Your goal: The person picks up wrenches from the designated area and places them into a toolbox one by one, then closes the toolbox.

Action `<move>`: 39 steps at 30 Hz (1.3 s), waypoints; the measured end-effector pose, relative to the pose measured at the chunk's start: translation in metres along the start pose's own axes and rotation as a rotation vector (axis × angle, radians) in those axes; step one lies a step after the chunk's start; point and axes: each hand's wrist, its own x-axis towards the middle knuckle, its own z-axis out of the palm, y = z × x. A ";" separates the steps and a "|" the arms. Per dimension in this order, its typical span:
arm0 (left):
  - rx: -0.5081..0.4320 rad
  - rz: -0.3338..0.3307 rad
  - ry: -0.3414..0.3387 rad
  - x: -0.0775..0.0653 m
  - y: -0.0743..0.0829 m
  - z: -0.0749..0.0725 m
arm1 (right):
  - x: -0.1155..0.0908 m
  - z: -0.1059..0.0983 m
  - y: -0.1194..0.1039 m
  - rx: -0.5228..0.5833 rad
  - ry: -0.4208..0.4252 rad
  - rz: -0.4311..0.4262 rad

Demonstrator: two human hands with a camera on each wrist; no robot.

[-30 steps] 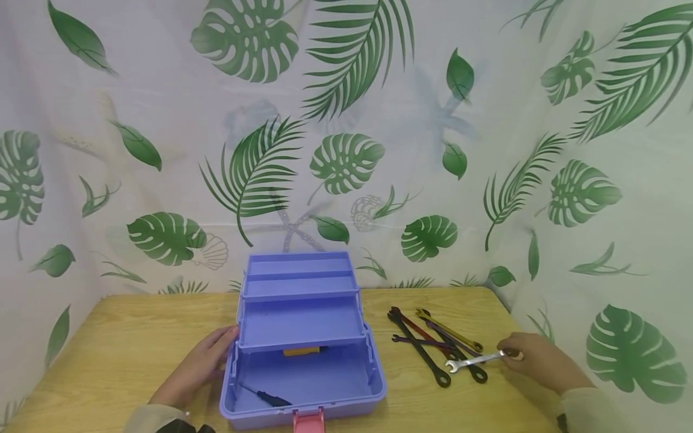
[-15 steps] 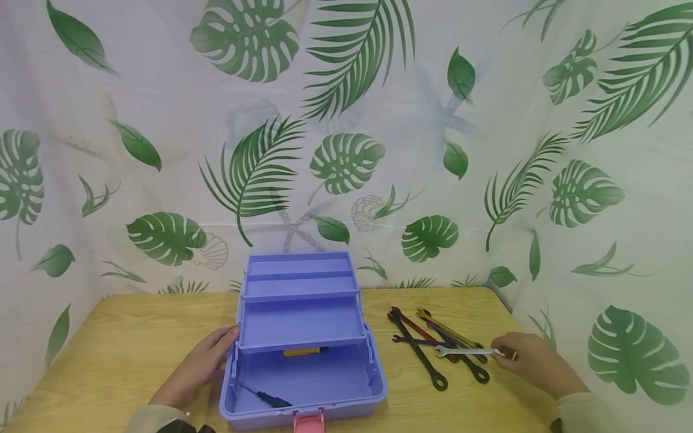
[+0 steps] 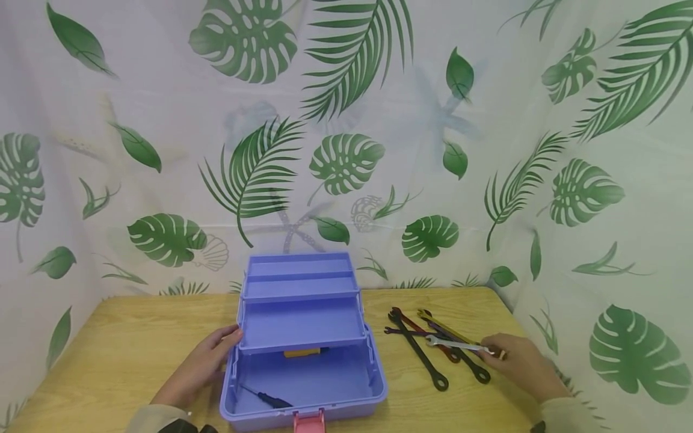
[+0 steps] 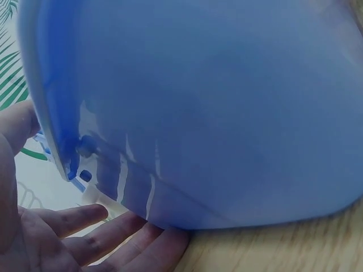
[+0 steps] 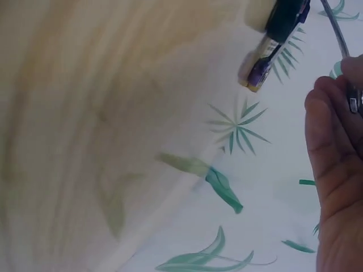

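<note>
A lavender-blue toolbox (image 3: pixel 346 409) stands with its lid raised and its trays spread out. My left hand (image 3: pixel 201 365) rests against its left side; in the left wrist view the thumb is at the rim and fairly straight fingers (image 4: pixel 105 241) touch the outer wall. On the right, my right hand (image 3: pixel 524 365) pinches a silver wrench (image 3: pixel 456 344) by its right end, and the other end points left over the loose wrenches. That pile includes a long black wrench (image 3: pixel 417 352), a yellow wrench (image 3: pixel 444 326) and a purple wrench (image 3: pixel 406 331). The right wrist view shows only part of this hand (image 5: pixel 340 164).
Inside the toolbox lies a dark-handled screwdriver (image 3: pixel 273 400). Further back, under the lower tray, is a yellow-and-black object (image 3: pixel 301 352). A pink latch (image 3: pixel 309 423) hangs at the front. Leaf-patterned curtains (image 3: pixel 357 108) enclose the wooden table (image 3: pixel 146 337).
My right hand has moved left with the silver wrench, which now lies across the pile. The purple wrench has shifted slightly left. My left hand has barely moved.
</note>
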 end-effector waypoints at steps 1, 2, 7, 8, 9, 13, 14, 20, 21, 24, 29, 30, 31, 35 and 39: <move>0.003 -0.004 0.000 0.000 0.000 0.000 | 0.001 0.001 -0.001 -0.005 0.000 0.002; 0.007 -0.007 0.000 0.000 0.001 0.000 | 0.001 0.001 -0.002 -0.007 -0.003 0.003; 0.015 -0.021 0.001 -0.001 0.002 -0.001 | 0.004 0.002 -0.003 0.022 -0.092 0.053; 0.018 -0.023 0.001 -0.001 0.003 -0.001 | 0.004 0.003 -0.003 0.032 -0.111 0.059; 0.017 -0.024 0.000 -0.001 0.003 -0.001 | 0.004 0.003 -0.003 0.041 -0.128 0.071; 0.021 -0.022 0.002 0.000 0.003 0.000 | 0.005 0.004 -0.005 0.073 -0.176 0.110; 0.022 -0.020 0.003 0.000 0.003 0.000 | 0.005 0.004 -0.006 0.078 -0.188 0.126; 0.001 -0.003 0.001 0.000 0.000 0.000 | 0.007 0.004 -0.010 0.065 -0.177 0.125; -0.001 -0.001 0.002 0.000 -0.001 0.000 | 0.008 0.004 -0.010 0.059 -0.158 0.106; -0.006 0.002 0.008 0.001 -0.002 0.000 | 0.009 0.004 -0.012 0.046 -0.097 0.056; -0.018 0.006 0.009 0.001 -0.003 0.000 | 0.009 0.004 -0.012 0.026 -0.052 0.045; -0.023 0.008 0.007 0.001 -0.003 0.000 | 0.008 0.005 -0.012 0.021 -0.040 0.042; -0.022 0.009 0.005 0.000 -0.003 0.000 | 0.008 0.005 -0.012 0.014 -0.030 0.041; -0.035 0.014 0.001 0.000 -0.005 0.000 | 0.008 0.007 -0.012 -0.016 0.025 0.011; -0.050 0.017 0.005 0.001 -0.004 0.001 | 0.008 0.007 -0.012 -0.037 0.067 -0.023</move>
